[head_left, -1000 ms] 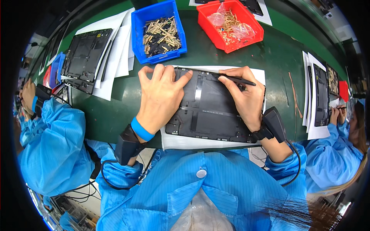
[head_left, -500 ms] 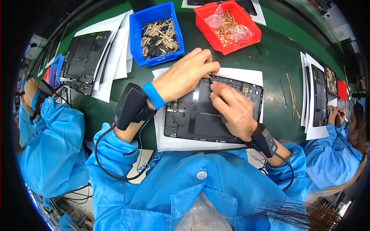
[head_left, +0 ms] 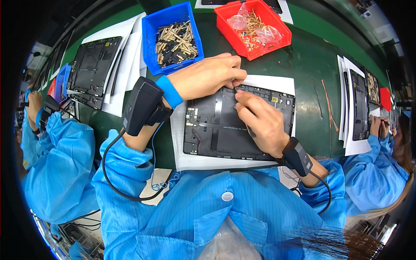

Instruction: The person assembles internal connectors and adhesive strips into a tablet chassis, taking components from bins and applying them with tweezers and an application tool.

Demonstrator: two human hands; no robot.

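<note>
A black tablet-like device panel (head_left: 229, 130) with bare internal parts lies on white sheets (head_left: 190, 164) in front of me. At its upper edge my left hand (head_left: 208, 77) is bent over with fingers pinched together; anything between the fingertips is hidden. Close by, my right hand (head_left: 262, 121) grips a thin dark hand tool (head_left: 251, 131), its tip near the left fingertips and its rear end showing below the palm. The right hand rests over the panel's right half.
Behind the panel stand a blue bin (head_left: 149, 47) of small tan and black strips and a red bin (head_left: 258, 54) with scraps and clear plastic. Another panel (head_left: 93, 65) lies on sheets at left. A brown strip (head_left: 330, 106) lies right. Co-workers sit on both sides; cables hang from my wrist devices.
My left wrist and forearm have shifted slightly up and left, while the fingertips stay at the panel's upper edge. The right hand has barely moved and keeps its grip on the tool.
</note>
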